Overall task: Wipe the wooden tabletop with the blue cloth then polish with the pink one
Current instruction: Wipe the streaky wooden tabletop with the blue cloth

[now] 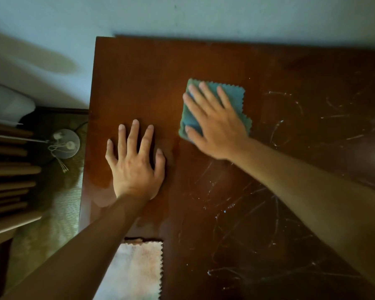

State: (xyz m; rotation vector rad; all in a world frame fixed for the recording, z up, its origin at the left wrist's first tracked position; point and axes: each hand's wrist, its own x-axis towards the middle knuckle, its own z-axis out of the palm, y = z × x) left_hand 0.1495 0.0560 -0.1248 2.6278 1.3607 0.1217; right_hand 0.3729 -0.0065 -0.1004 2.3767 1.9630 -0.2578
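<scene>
a: i'm on the head view now. my right hand [214,124] lies flat on the blue cloth [232,98], fingers straight and spread, pressing it down onto the counter [139,79]. no pinch, nothing curled round it, just an open palm on top.

b: and the left?

a: left hand [136,161] is flat on the bare wood too, fingers splayed, holding nothing. looks like a brace to me.

b: where's the cloth sitting?

a: folded into a rough square, toward the far side of the counter, just right of the left hand and a little beyond it. the two hands are near but not touching.

b: which way does the work lie?

a: that's the point. the white smears and streaks [275,135] lie to the right of the cloth and back toward me, along my right forearm. the wood around the left hand looks darker and cleaner. so i judge the next stroke goes rightward and toward me, and the right hand is the nearer one for it.

b: pink cloth?

a: pink cloth [136,267] is at the near edge, under my left forearm, untouched. the left hand is nearer to it. polishing is not yet begun, i'd say.
</scene>
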